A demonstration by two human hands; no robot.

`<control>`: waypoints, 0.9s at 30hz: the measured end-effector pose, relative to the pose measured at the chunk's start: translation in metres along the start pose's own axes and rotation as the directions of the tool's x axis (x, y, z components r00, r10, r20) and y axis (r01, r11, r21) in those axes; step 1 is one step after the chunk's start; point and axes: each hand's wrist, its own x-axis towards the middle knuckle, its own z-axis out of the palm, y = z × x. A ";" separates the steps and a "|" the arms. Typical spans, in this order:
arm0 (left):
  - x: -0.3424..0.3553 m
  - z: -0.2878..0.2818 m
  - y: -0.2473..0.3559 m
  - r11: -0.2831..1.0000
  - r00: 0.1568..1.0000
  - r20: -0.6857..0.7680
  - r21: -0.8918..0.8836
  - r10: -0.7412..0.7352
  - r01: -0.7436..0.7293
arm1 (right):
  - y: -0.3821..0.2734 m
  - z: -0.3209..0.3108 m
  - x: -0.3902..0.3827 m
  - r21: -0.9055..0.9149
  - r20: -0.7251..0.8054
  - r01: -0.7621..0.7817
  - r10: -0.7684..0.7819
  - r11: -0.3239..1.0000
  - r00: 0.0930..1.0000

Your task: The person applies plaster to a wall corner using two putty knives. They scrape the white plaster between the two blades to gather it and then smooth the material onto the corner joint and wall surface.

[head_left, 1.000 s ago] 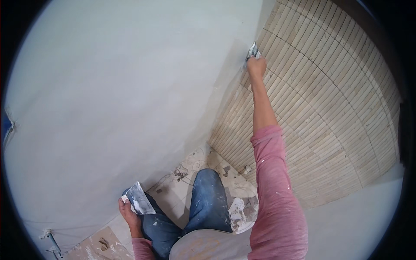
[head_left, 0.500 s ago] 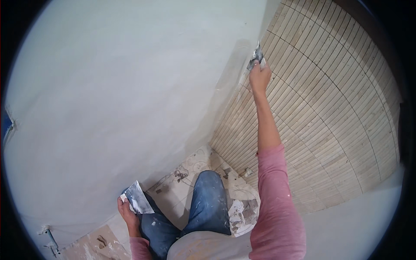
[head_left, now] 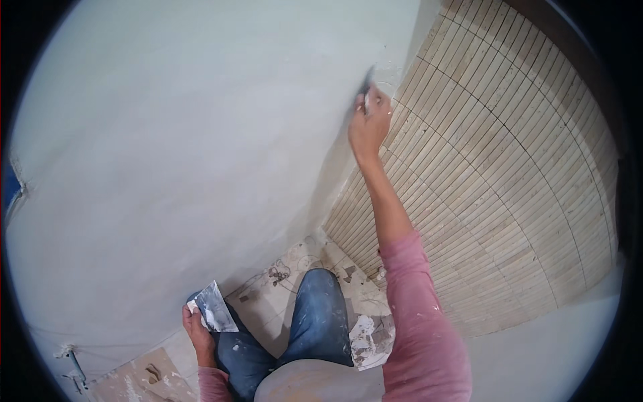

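Right hand [head_left: 370, 132] shifted leftward toward white wall [head_left: 201, 154], arm [head_left: 404, 258] outstretched.

my sleeve [head_left: 425, 321] pink, my jeans [head_left: 313, 315] blue, white-spotted, wall [head_left: 187, 147] pale greyish white, tiles [head_left: 495, 174] beige, dark-lined strips, left blade [head_left: 218, 309] grey, white-smeared

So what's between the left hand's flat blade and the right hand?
In the head view, mostly bare pale wall between the blade and the right hand, shaded near that hand.
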 end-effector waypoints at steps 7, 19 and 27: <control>0.000 -0.002 -0.001 1.000 1.000 -0.001 -0.021 0.019 -0.019 | 0.058 -0.025 0.031 0.192 0.277 -0.390 0.331 0.901 0.902; -0.002 -0.004 0.000 0.997 0.999 0.001 -0.067 0.035 -0.035 | 0.101 0.031 0.090 0.153 0.167 -0.568 0.546 0.809 0.821; -0.003 0.002 0.002 1.000 1.000 0.000 0.000 -0.001 0.001 | -0.007 -0.007 0.046 0.476 0.120 -0.043 -0.016 0.878 0.993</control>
